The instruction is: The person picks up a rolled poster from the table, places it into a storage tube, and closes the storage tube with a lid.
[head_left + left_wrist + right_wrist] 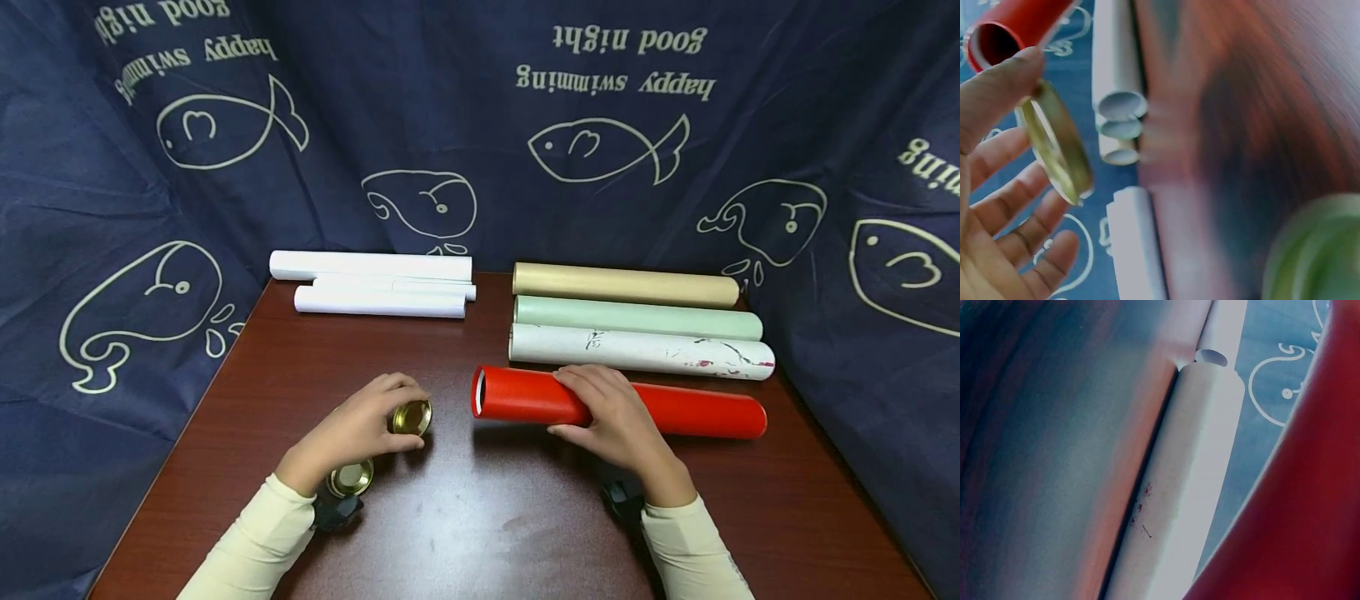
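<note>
My left hand (390,422) pinches a small gold lid (412,417) between thumb and fingers, just above the brown table (487,517). In the left wrist view the gold lid (1057,147) stands on edge in the left hand (1004,156), facing the red tube's open end (994,40). A second gold lid (350,477) lies on the table by my left wrist. My right hand (588,407) grips the red tube (690,412) near its open left end, the tube lying across the table. The right wrist view shows the red tube (1297,512) close up.
Behind the red tube lie a white marked tube (641,350), a pale green tube (637,317) and a tan tube (626,285). White paper rolls (375,285) lie at the back left. Dark blue printed cloth (112,208) walls the table on three sides.
</note>
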Demonstrator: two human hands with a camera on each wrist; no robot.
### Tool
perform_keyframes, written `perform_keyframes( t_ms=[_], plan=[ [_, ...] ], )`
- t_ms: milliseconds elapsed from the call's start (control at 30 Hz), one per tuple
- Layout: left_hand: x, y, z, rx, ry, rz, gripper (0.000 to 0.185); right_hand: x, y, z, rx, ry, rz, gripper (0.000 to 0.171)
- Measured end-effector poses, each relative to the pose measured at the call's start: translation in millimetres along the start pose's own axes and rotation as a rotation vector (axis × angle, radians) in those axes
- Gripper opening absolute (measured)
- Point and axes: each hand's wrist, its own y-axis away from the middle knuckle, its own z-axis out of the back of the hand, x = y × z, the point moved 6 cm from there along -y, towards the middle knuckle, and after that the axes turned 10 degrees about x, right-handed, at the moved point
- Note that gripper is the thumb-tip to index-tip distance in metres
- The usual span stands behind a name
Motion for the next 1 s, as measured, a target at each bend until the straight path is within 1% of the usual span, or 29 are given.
perform_keyframes(
  t_ms=[100, 200, 333, 433, 533, 633, 733, 800, 933, 1000],
  plan=[
    [-9.1, -6.4, 6.4, -0.084, 0.105, -0.044, 0.056, -1, -1, -1, 0.007, -0.010, 0.006, 0.071],
    [-15.8, -12.7, 8.3, -0.143, 0.265, -0.066, 0.057, -1, -2, -2, 0.027, -0.011, 0.003, 0.072],
    [-21.4, -20.4, 3.2, -0.199, 0.482, -0.053, 0.059, 0, -1, -4, 0.039, -0.005, -0.011, 0.072],
    [-26.9, -25.5, -3.0, -0.237, 0.584, -0.043, 0.059, 1, 1, -4, 0.026, -0.008, -0.006, 0.072],
    [-36.4, -30.1, -6.2, -0.265, 0.642, -0.054, 0.059, 3, 3, -4, 0.010, -0.009, 0.008, 0.072],
    [-50.2, -33.7, -3.2, -0.274, 0.669, -0.078, 0.057, 3, 5, -4, -0.002, -0.008, 0.014, 0.070],
    [-57.5, -35.3, -2.1, -0.283, 0.689, -0.099, 0.055, 3, 6, -4, -0.009, 0.000, 0.020, 0.066],
    [-55.5, -36.0, -6.1, -0.287, 0.697, -0.103, 0.057, 4, 6, -3, -0.016, 0.004, 0.024, 0.065],
    [-44.1, -36.9, -16.9, -0.298, 0.708, -0.090, 0.060, 6, 7, -2, -0.028, -0.006, 0.028, 0.067],
    [-40.3, -37.1, -19.9, -0.296, 0.714, -0.084, 0.060, 6, 8, -2, -0.026, -0.011, 0.026, 0.067]
  ],
)
